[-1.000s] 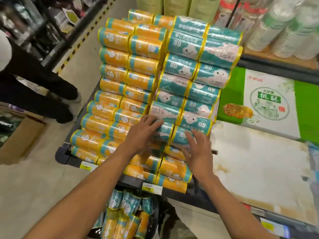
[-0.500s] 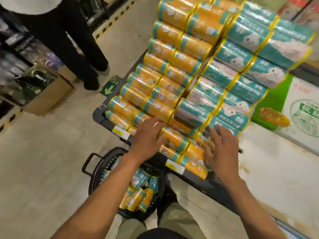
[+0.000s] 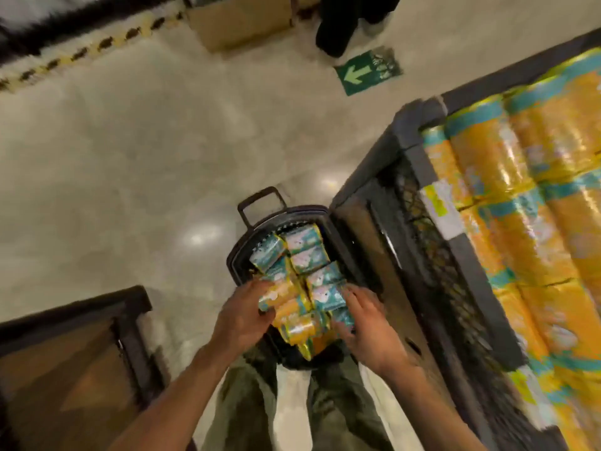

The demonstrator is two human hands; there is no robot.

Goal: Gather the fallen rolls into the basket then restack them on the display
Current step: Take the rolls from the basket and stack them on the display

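A black basket [image 3: 239, 255] stands on the floor at my feet, its handle [image 3: 261, 203] pointing away from me. Teal rolls [image 3: 304, 252] fill its far half and orange rolls [image 3: 294, 323] lie at the near end. Both hands are down in the basket. My left hand [image 3: 242, 315] grips an orange roll from the left. My right hand [image 3: 369, 327] curls round a teal roll [image 3: 328, 296] on the right side. The display [image 3: 419, 135] rises at right, stacked with orange rolls [image 3: 536, 190]. The picture is blurred by motion.
A dark wooden fixture [image 3: 68, 366] stands at lower left. Farther off on the floor are a green arrow sign [image 3: 367, 71], a cardboard box [image 3: 240, 24], another person's legs [image 3: 344, 24] and yellow-black tape [image 3: 81, 50]. Open floor lies left of the basket.
Both hands left the stacked rolls on the display and dropped into the basket, where they now hold rolls. My view swung down from the display to the floor.
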